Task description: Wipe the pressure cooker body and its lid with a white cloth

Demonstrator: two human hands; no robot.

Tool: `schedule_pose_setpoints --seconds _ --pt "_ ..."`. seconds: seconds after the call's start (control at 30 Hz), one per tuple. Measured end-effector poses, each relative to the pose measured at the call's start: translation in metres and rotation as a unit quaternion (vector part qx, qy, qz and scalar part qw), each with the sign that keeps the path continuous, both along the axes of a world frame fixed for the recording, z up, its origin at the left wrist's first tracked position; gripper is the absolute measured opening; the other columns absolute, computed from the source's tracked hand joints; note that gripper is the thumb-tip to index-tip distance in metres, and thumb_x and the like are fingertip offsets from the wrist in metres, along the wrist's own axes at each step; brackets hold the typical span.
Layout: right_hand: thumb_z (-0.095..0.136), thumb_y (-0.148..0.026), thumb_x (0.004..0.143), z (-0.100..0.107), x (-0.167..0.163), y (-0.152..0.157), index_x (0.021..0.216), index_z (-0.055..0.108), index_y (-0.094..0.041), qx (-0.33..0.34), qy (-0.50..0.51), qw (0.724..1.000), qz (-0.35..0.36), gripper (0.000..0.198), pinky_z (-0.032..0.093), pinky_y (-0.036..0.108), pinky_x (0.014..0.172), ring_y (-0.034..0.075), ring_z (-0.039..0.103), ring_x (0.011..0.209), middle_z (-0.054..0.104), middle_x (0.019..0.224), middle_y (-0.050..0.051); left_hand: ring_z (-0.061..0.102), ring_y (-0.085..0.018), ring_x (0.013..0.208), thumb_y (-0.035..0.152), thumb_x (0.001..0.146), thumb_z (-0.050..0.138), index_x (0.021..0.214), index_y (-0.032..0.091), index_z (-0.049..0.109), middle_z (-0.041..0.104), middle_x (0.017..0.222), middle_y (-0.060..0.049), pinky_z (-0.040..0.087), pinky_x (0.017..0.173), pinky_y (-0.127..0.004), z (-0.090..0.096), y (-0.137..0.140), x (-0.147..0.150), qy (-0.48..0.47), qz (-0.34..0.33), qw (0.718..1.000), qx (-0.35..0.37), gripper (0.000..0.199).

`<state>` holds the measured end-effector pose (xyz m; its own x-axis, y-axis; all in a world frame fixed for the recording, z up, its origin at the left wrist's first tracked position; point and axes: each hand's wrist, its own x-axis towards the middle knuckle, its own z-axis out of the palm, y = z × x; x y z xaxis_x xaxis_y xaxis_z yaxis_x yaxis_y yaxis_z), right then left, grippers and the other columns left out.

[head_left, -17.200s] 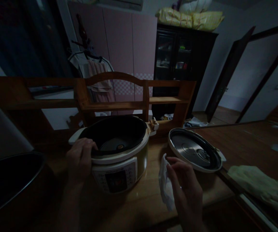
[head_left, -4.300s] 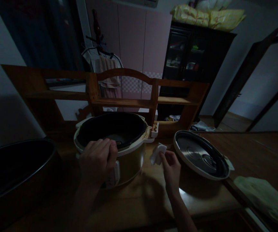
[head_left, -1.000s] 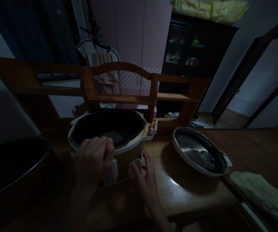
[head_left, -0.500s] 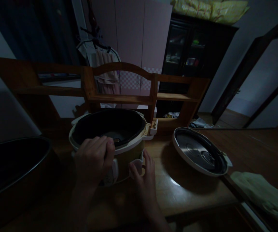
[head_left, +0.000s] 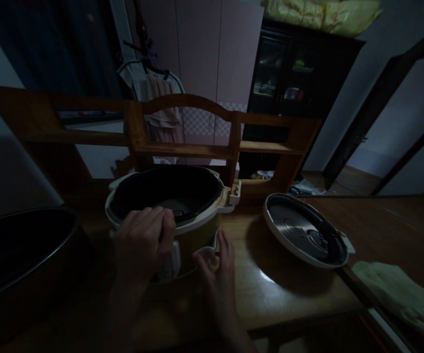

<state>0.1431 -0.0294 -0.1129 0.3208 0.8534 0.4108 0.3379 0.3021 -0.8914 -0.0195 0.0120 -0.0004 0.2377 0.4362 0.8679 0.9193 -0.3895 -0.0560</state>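
Observation:
A rice cooker [head_left: 197,242] with a greenish body and cream rim stands on the wooden desk, its dark inside uncovered. My left hand [head_left: 144,240] is closed over the near rim, fingers folded together at the edge. Low on the cooker's right side, my right hand [head_left: 217,267] pinches a thin white cloth [head_left: 208,253] and presses it to the wall; whether it is cloth or tissue is hard to make out in the dim light. The cooker's round lid [head_left: 300,230] lies to the right, its metal inner face up.
A large dark pot [head_left: 24,245] sits at the left edge. Behind the cooker runs a wooden shelf rack [head_left: 186,149]. Pale green fabric [head_left: 399,289] lies at the right, beside the desk's edge. The desk top [head_left: 289,299] shines under the lid.
My right hand has shifted slightly left and down with the white cloth along the cooker's side. The left hand holds its place on the rim.

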Motion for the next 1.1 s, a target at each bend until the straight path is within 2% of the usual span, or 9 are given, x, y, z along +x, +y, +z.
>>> schedule_pose_setpoints --seconds 0.27,0.43,0.73,0.97,1.1 --pt "0.075 -0.038 0.082 0.0047 0.0019 0.0013 0.145 0.046 -0.026 -0.014 0.041 0.999 0.012 0.071 0.039 0.042 0.112 0.026 0.039 0.139 0.042 0.15 0.009 0.049 -0.019 0.068 0.021 0.093 0.046 0.075 0.021 0.053 0.056 0.069 -0.002 0.036 0.069 -0.037 -0.0017 0.0005 -0.0008 0.004 0.0 1.0 -0.002 0.02" --pt "0.078 -0.033 0.08 0.0091 0.0055 0.002 0.142 0.05 -0.029 -0.001 0.019 1.0 0.009 0.068 0.034 0.043 0.115 0.025 0.034 0.142 0.04 0.153 0.007 0.049 -0.019 0.068 0.021 0.093 0.046 0.074 0.021 0.053 0.055 0.067 -0.002 0.035 0.069 -0.038 -0.0017 0.0014 -0.0014 0.005 0.006 1.0 -0.001 0.02" --pt "0.077 -0.032 0.08 0.0088 0.0031 0.0006 0.141 0.052 -0.031 0.003 0.036 0.999 0.011 0.066 0.036 0.044 0.114 0.026 0.034 0.143 0.037 0.154 0.006 0.049 -0.018 0.067 0.02 0.094 0.045 0.075 0.022 0.052 0.056 0.069 -0.001 0.035 0.069 -0.037 -0.0014 0.0006 -0.0001 0.001 -0.002 1.0 -0.007 0.02" --pt "0.077 -0.031 0.081 0.0094 0.0005 -0.0004 0.137 0.056 -0.032 0.032 0.036 0.999 0.001 0.061 0.04 0.042 0.112 0.026 0.038 0.141 0.037 0.155 0.006 0.048 -0.019 0.067 0.022 0.094 0.044 0.072 0.022 0.05 0.052 0.067 -0.001 0.035 0.069 -0.038 -0.0018 0.0015 -0.0013 -0.001 0.009 1.0 -0.009 0.022" --pt "0.081 -0.032 0.077 0.0093 0.0069 0.0048 0.137 0.056 -0.033 0.055 0.014 0.998 -0.004 0.065 0.039 0.044 0.112 0.028 0.037 0.141 0.035 0.157 0.006 0.051 -0.019 0.069 0.022 0.094 0.044 0.074 0.022 0.051 0.054 0.068 -0.001 0.036 0.07 -0.038 -0.0019 0.0011 -0.0008 -0.002 0.004 1.0 -0.015 0.021"
